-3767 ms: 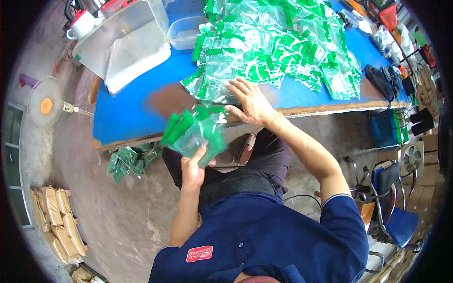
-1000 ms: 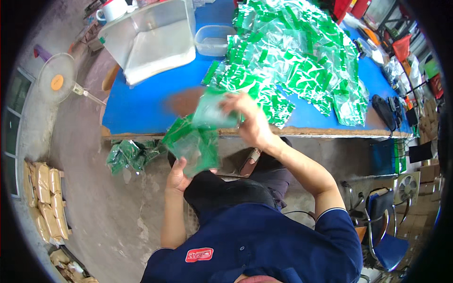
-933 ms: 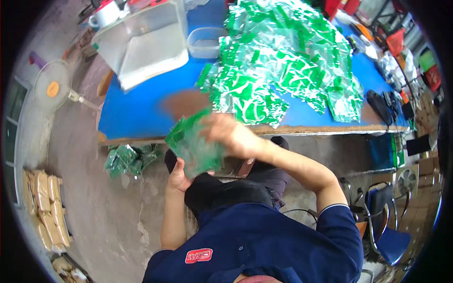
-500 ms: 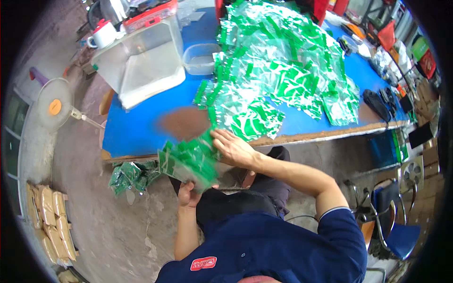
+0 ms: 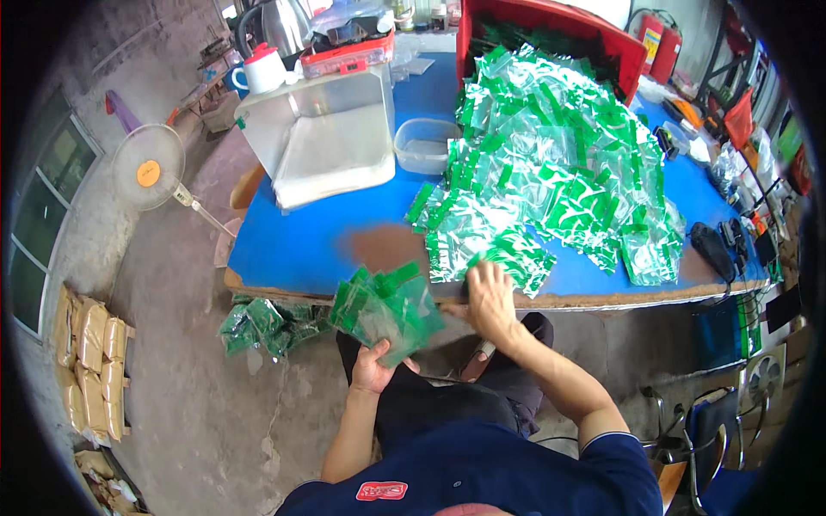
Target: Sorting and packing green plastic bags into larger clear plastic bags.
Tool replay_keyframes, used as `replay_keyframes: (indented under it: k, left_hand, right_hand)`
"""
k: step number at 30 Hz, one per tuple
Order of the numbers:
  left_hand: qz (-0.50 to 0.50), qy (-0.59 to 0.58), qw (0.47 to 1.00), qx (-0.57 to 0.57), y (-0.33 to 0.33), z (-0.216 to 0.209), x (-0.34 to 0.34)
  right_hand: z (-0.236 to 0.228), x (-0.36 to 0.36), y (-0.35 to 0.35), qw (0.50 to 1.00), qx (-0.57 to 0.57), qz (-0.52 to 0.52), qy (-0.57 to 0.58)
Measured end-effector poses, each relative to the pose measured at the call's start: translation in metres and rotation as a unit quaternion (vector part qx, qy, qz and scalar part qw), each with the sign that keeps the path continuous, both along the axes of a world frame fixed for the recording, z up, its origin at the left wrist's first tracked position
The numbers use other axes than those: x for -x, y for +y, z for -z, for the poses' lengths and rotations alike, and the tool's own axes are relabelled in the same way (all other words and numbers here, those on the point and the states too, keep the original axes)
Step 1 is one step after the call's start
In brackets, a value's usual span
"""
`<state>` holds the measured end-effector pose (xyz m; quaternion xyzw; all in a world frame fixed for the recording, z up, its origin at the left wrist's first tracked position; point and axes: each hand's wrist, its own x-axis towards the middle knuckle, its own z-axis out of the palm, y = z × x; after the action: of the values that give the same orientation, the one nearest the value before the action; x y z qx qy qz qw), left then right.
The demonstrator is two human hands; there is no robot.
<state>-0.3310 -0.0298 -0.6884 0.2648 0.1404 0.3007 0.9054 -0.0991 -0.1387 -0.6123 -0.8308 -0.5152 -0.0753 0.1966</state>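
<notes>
My left hand (image 5: pixel 372 370) is closed on the lower end of a fanned bunch of clear-and-green plastic packets (image 5: pixel 387 310), held in front of the table edge above my lap. My right hand (image 5: pixel 492 303) is at the table's front edge, its bent fingers at the near end of a big heap of the same green packets (image 5: pixel 551 138). Whatever its fingers pinch is hidden by the hand. The heap spreads over the blue tabletop (image 5: pixel 301 245) from a tipped red bin (image 5: pixel 602 47).
Left of the heap are a clear plastic tub (image 5: pixel 426 146) and a large translucent box (image 5: pixel 331 163) on its side, with a red-lidded mug (image 5: pixel 261 70) above. A bag of green packets (image 5: pixel 258 327) sits below the table. A fan (image 5: pixel 151 172) stands left; a chair (image 5: pixel 718 430) is right.
My right hand has left the bunch in my left hand and moved right to the near end of the heap. The view has shifted, showing more of the red bin.
</notes>
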Motion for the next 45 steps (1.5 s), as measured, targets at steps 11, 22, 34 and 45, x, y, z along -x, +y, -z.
replay_keyframes:
  k: [11,22,34,45]
  left_hand:
    - [0.124,-0.165,0.968,0.145,-0.016,0.047,0.002]
    - [0.017,-0.012,0.999,0.043,0.005,0.006,0.023]
    - [0.067,-0.007,0.994,0.090,-0.006,0.012,0.033]
    - [-0.019,0.083,0.995,-0.046,-0.024,-0.015,-0.015]
  right_hand:
    - [-0.015,0.013,-0.003,0.838,-0.471,0.021,0.273]
    - [0.004,0.013,0.004,0.978,-0.191,-0.037,0.074]
    - [0.009,-0.028,0.041,0.963,-0.064,-0.249,0.074]
    - [0.003,-0.052,0.027,0.988,-0.114,-0.080,0.066]
